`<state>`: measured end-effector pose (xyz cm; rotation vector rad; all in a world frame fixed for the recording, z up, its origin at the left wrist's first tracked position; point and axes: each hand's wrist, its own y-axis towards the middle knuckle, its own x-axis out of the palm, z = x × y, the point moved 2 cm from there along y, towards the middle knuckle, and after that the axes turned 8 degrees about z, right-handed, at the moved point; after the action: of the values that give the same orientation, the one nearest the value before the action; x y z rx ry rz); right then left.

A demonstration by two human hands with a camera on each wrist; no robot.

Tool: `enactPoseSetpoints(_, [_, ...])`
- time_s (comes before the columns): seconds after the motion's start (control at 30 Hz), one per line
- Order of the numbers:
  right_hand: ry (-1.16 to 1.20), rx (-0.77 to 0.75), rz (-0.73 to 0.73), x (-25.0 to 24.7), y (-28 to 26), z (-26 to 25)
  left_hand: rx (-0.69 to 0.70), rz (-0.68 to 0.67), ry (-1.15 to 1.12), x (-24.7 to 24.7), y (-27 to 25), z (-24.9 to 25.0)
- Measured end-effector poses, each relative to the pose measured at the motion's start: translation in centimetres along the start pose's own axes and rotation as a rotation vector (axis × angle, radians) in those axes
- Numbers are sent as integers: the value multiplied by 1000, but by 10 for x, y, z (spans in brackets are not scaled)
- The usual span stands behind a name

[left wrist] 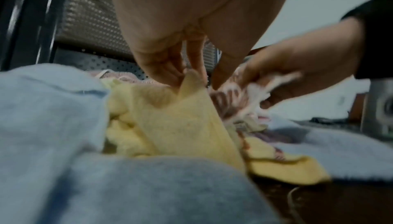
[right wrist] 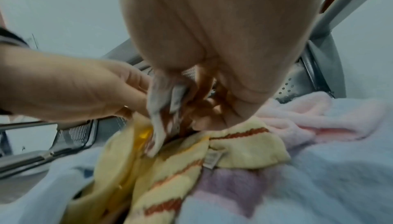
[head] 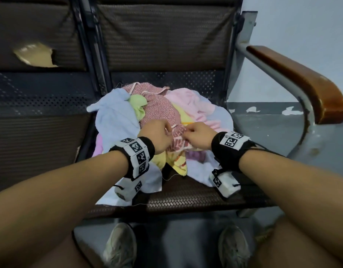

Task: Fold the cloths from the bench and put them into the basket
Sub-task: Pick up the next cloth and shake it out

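Observation:
A heap of cloths (head: 157, 113) lies on the bench seat (head: 186, 197). My two hands meet at its near side. My right hand (head: 195, 137) grips a red-and-white patterned cloth (head: 176, 141), which shows bunched in its fingers (right wrist: 191, 108) as the white cloth (right wrist: 161, 110). My left hand (head: 159, 138) pinches a raised fold of the yellow cloth (left wrist: 187, 110) right beside it, and the fold stands up like a tent to the fingers (left wrist: 170, 69). A yellow cloth with red stripes (right wrist: 234, 148) lies under both hands. No basket is in view.
A light blue cloth (head: 114, 117), a pink cloth (head: 192, 101), a green cloth (head: 137, 103) and a red speckled cloth (head: 157, 107) make up the heap. A wooden armrest (head: 302, 80) curves at the right. The left backrest has a tear (head: 33, 54). My shoes (head: 120, 246) stand below the seat.

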<state>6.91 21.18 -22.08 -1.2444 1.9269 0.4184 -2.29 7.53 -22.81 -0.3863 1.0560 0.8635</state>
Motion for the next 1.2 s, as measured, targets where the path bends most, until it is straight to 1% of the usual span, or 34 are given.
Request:
enactPoseSetpoints(0.07, [261,4,74,-11,-2,-6,99,29,133,3,-2,-3])
enactPoseSetpoints(0.1, [371,14,125,-17,-4,-7,141,43,163,5,-3,-3])
enactPoseSetpoints(0.13, [442,4,185,-23,-5,-7,152,52,171,6,-4,-2])
enactPoseSetpoints(0.2, [525,-8,304,-38,-10,-4,111,84,210,6,-2,-3])
enactPoseSetpoints(0.27, [638,20,450,-55,-17,-1,47,157,321,0,3,-6])
enactPoseSetpoints(0.33, [628,5,631,-73,-22,5,17,206,374,-7,8,-8])
enactPoseSetpoints(0.37, [581,17,700,-80,-24,9,20,230,349,-11,10,-8])
enactPoseSetpoints(0.4, [583,48,735,-85,-26,14,33,262,287,-14,10,-6])
enactPoseSetpoints(0.47, [553,107,699,-84,-28,27,69,301,83,-21,9,4])
enactPoseSetpoints(0.5, [454,112,663,-82,-30,32,103,306,-20,-23,8,11])
enactPoseSetpoints(0.53, [340,86,610,-79,-34,36,152,308,-98,-25,7,20])
enactPoseSetpoints(0.57, [275,22,535,-75,-36,35,205,307,-154,-28,5,32])
enactPoseSetpoints(0.63, [210,-177,339,-65,-43,22,293,286,-274,-32,-1,55])
enactPoseSetpoints(0.67, [153,-273,271,-60,-47,15,322,277,-336,-33,-4,66])
enactPoseSetpoints(0.7, [86,-332,260,-55,-48,9,339,273,-380,-33,-7,74])
enactPoseSetpoints(0.73, [51,-346,305,-54,-48,5,344,268,-408,-33,-9,79])
enactPoseSetpoints(0.77, [81,-315,376,-56,-49,2,332,249,-424,-32,-10,81])
enactPoseSetpoints(0.83, [226,-228,505,-67,-49,5,301,191,-393,-29,-11,76])
enactPoseSetpoints(0.87, [290,-203,538,-73,-49,9,303,170,-304,-28,-11,71])
enactPoseSetpoints(0.93, [359,-194,591,-85,-49,14,354,133,-8,-23,-10,58])
enactPoseSetpoints(0.97, [383,-198,623,-89,-49,15,354,117,109,-21,-10,52])
enactPoseSetpoints(1.0, [404,-197,663,-94,-50,16,325,102,167,-20,-9,47])
enactPoseSetpoints(1.07, [393,-160,741,-101,-49,20,219,107,115,-22,-5,40])
enactPoseSetpoints(1.13, [268,-86,782,-107,-48,28,163,225,-26,-27,0,38])
enactPoseSetpoints(1.2, [181,-6,751,-105,-47,37,149,342,-115,-35,5,44])
